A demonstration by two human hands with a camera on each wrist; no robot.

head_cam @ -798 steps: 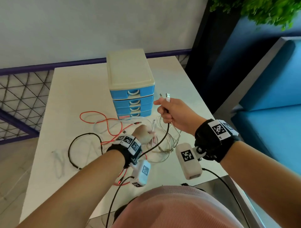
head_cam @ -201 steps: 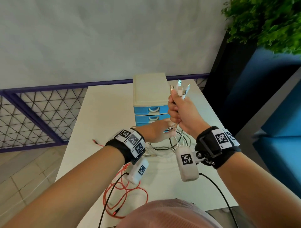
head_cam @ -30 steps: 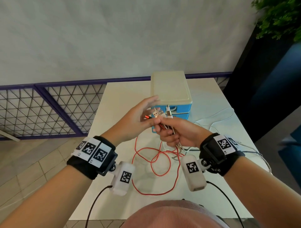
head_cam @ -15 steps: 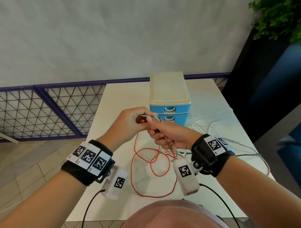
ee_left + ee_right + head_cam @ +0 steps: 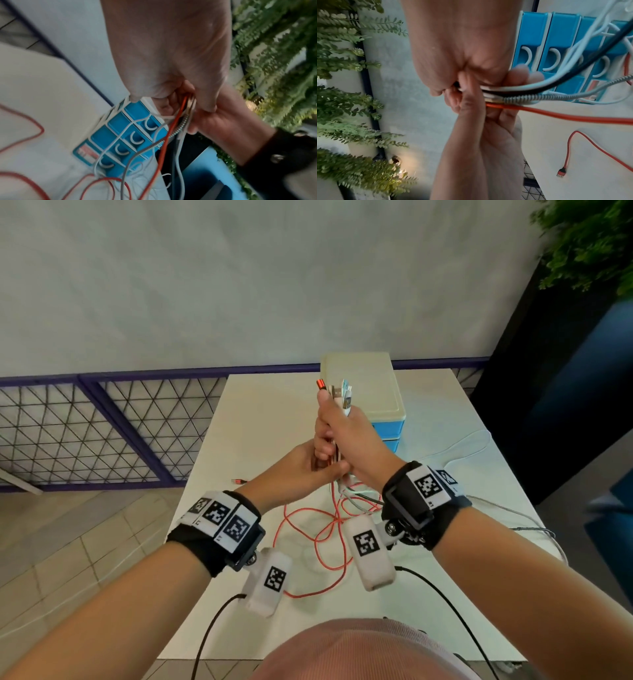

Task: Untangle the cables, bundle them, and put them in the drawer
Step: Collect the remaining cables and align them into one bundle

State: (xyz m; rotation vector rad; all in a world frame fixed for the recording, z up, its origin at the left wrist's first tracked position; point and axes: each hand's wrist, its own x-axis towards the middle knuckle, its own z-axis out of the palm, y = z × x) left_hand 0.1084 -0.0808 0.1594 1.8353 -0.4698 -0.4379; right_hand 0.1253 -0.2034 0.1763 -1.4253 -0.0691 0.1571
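Cable ends gathered for bundling. The right hand [image 5: 346, 443] is clenched around the cables [image 5: 530, 94], raised above the bench [image 5: 260, 419], with their plugs [image 5: 337, 392] standing together out of the top of the fist. The left hand [image 5: 301, 467], directly below and touching it, grips the same strands. One end of each cable appears collected; the lengths hang loose, the red cable [image 5: 308, 529] lying in open loops on the bench and its far plug [image 5: 561, 173] lying apart. Judged from this, untangling is largely done, while coiling and stowing remain. The drawer unit [image 5: 373, 392] stands behind the hands with every visible drawer closed. Its lower drawers are hidden in the head view, and the strand count inside the fists cannot be read.
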